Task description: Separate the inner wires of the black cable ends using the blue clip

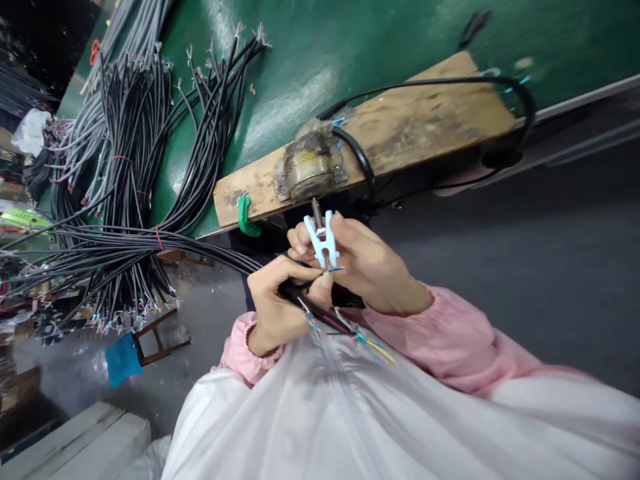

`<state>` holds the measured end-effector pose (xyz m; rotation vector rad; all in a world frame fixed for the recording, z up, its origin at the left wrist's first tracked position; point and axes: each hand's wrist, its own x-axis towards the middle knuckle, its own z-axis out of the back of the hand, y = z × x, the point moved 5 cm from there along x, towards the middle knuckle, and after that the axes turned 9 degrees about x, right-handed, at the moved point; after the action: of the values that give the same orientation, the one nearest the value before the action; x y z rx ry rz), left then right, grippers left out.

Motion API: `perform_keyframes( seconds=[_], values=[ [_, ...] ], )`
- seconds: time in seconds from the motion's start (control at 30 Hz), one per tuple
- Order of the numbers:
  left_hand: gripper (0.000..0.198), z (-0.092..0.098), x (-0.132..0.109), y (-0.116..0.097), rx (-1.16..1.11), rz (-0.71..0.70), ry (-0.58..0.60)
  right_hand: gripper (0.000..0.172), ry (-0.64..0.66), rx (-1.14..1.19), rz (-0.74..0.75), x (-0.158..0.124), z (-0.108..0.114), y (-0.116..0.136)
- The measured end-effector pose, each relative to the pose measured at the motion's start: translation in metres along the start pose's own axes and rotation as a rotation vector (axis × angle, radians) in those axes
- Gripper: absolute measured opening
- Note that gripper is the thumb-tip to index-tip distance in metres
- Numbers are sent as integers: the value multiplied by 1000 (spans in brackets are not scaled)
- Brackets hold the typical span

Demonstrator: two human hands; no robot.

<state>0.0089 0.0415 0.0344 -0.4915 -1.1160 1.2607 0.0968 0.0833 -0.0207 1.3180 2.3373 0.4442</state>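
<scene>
My left hand (287, 293) is closed around a bundle of black cables (235, 257). Coloured wire ends (373, 343) stick out of the bundle below the hand. My right hand (367, 260) pinches a light blue plastic clip (320, 241) by its sides, thumb on the right arm. The clip sits at the end of a metal shaft (317, 212) that comes from a small motor (310, 163). At the clip's near end, a few thin wire ends (335, 269) lie by my left fingertips; whether the clip grips them I cannot tell.
The motor is fixed on a wooden board (425, 123) along the edge of a green table (380, 40). A green clamp (245, 217) holds the board's left end. Several black cable bundles (135, 133) lie at left. A blue stool (123, 360) stands below.
</scene>
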Motion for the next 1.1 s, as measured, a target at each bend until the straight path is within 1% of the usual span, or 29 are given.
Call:
perform_keyframes(
  seconds=[0.1, 0.17, 0.27, 0.37, 0.43, 0.5, 0.6, 0.67, 0.73, 0.8, 0.9, 0.97, 1.03, 1.1],
  values=[
    [33, -1, 0, 1, 3, 1, 19, 58, 26, 3, -34, 0, 0, -4],
    [30, 0, 0, 1, 9, -15, 31, 61, 26, 5, -61, 2, 5, -9],
    [26, 1, -1, 1, 16, -64, 52, 65, 4, -27, -86, 3, 18, -16],
    [22, 2, -3, 2, 16, -118, 72, 61, -13, -90, -66, -4, 32, -18],
    [21, 4, -5, 4, 11, -150, 89, 52, -22, -113, -25, -13, 37, -16],
    [19, 5, -7, 6, 2, -182, 111, 44, -23, -141, 31, -24, 37, -11],
    [19, 6, -11, 10, -16, -225, 124, 39, -21, -246, 147, -39, 31, -2],
    [22, 5, -14, 12, -13, -236, 124, 35, -17, -327, 232, -46, 27, 4],
    [26, 4, -15, 14, -11, -235, 134, 31, 5, -410, 288, -51, 23, 8],
    [24, 4, -15, 17, -25, -247, 148, 29, 52, -491, 338, -55, 18, 10],
    [18, 9, -13, 21, -24, -352, 194, 22, 87, -628, 415, -57, 15, 12],
    [19, 13, -13, 26, -9, -426, 261, 15, 43, -732, 465, -59, 19, 12],
    [24, 19, -12, 30, -39, -446, 305, 15, -68, -835, 484, -59, 30, 12],
    [27, 28, -12, 32, -126, -423, 282, 17, -196, -880, 461, -57, 47, 10]
  ],
)
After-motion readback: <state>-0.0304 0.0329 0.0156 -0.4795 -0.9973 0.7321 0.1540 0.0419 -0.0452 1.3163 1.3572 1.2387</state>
